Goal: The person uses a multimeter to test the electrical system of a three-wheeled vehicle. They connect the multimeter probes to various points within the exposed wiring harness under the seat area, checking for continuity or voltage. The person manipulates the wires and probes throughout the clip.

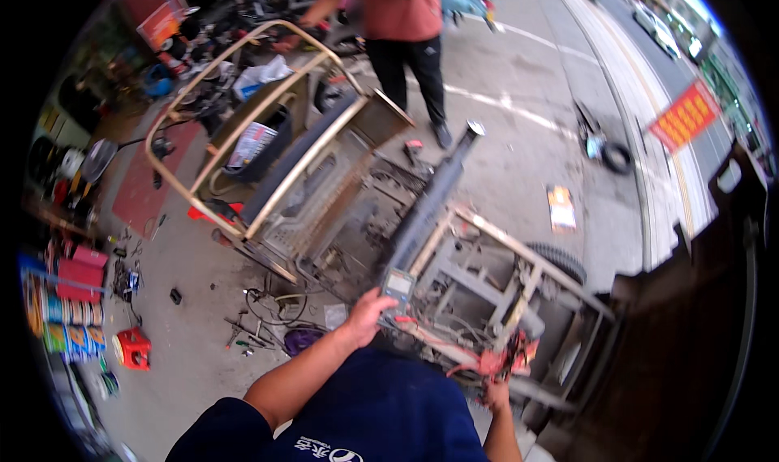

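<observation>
My left hand [365,316] is closed around a grey handheld meter [398,285] with a small screen, held over the vehicle frame. Red leads [438,342] run from near the meter toward the right. My right hand [497,394] is closed at the lower end of a bundle of red and dark wires [505,360]; its fingertips are partly hidden and blurred. Under both hands lies the bare metal frame [487,239] of a stripped three-wheeler. Its rusty floor and cab part [324,210] with a bent tube frame stretches to the far left.
Ahead, a person in a red shirt [402,16] stands beside the cab part. A dark panel [673,324] rises close on my right. Hand tools [247,332] and a red plastic stool [132,348] are on the ground at left. A tyre [617,158] lies at far right.
</observation>
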`<state>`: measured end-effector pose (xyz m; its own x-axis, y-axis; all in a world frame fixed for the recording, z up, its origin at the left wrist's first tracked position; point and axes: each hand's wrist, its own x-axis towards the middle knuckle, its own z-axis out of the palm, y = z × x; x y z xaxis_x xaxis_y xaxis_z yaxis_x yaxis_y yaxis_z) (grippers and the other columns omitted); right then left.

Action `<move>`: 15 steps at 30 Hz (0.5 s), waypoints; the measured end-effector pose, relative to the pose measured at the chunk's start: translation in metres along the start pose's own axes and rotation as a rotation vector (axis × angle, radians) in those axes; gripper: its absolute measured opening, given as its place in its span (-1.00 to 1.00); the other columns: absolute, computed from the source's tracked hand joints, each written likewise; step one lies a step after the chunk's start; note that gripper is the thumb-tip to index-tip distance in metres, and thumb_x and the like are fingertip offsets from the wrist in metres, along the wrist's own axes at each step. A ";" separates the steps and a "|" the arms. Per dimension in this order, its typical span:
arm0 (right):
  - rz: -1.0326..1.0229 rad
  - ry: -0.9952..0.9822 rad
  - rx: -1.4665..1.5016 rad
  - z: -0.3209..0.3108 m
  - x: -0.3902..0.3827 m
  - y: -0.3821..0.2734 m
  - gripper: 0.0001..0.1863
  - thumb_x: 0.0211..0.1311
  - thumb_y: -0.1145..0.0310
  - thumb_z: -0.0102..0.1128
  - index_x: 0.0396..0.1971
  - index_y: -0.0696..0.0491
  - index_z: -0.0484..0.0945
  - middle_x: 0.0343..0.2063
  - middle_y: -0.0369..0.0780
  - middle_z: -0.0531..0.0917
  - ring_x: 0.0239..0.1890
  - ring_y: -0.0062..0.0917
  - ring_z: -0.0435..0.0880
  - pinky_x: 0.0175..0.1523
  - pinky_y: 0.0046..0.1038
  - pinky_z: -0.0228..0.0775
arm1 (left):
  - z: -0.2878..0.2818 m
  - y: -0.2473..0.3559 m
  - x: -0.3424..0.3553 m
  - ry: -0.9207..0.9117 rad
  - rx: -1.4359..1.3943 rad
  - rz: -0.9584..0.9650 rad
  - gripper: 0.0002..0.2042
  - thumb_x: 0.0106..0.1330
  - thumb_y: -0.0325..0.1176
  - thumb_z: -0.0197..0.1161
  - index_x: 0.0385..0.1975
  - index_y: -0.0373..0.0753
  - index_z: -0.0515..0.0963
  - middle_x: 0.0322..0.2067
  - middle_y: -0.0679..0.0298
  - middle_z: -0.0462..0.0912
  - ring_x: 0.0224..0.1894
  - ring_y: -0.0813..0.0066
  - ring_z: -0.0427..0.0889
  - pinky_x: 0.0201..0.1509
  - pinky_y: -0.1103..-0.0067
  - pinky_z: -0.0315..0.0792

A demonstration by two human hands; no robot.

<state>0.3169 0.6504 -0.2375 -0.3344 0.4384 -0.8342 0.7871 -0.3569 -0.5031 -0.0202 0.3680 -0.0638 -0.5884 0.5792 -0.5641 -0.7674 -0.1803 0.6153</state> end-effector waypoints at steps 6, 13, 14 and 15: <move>0.112 0.139 -0.106 0.004 -0.044 0.012 -0.82 0.21 0.35 0.13 -0.44 0.18 0.53 -0.65 -0.29 0.47 -0.66 -0.58 0.44 -0.63 -0.44 0.37 | 0.018 -0.021 0.010 -0.090 0.243 -0.087 -0.60 0.20 -0.53 0.19 0.06 -0.35 0.36 -0.19 0.17 0.57 -0.19 0.38 0.62 -0.11 0.41 0.54; 0.283 0.149 -0.002 0.015 -0.089 0.032 -0.86 0.22 0.36 0.12 -0.47 0.09 0.48 -0.73 -0.39 0.36 -0.74 -0.66 0.31 -0.68 -0.51 0.16 | 0.013 -0.083 0.036 -0.112 0.455 -0.345 -0.48 0.09 -0.60 0.33 0.07 -0.41 0.30 -0.10 0.15 0.51 -0.12 0.39 0.58 -0.01 0.44 0.48; 0.299 0.144 -0.016 0.017 -0.092 0.026 -0.86 0.21 0.35 0.12 -0.47 0.09 0.49 -0.73 -0.39 0.36 -0.74 -0.67 0.31 -0.67 -0.52 0.17 | 0.010 -0.088 0.042 -0.078 0.469 -0.391 -0.47 0.09 -0.60 0.33 0.08 -0.41 0.29 -0.10 0.15 0.51 -0.10 0.38 0.59 0.01 0.43 0.48; 0.309 0.061 0.004 0.016 -0.098 0.013 -0.85 0.23 0.33 0.12 -0.44 0.09 0.50 -0.72 -0.40 0.37 -0.74 -0.67 0.29 -0.66 -0.55 0.14 | 0.008 -0.096 0.044 -0.046 0.475 -0.440 -0.46 0.09 -0.60 0.32 0.10 -0.41 0.28 -0.09 0.14 0.51 -0.09 0.36 0.59 0.02 0.42 0.48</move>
<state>0.3519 0.5897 -0.1662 -0.0482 0.3576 -0.9326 0.8444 -0.4841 -0.2293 0.0291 0.4170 -0.1435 -0.2251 0.5544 -0.8012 -0.7317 0.4467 0.5148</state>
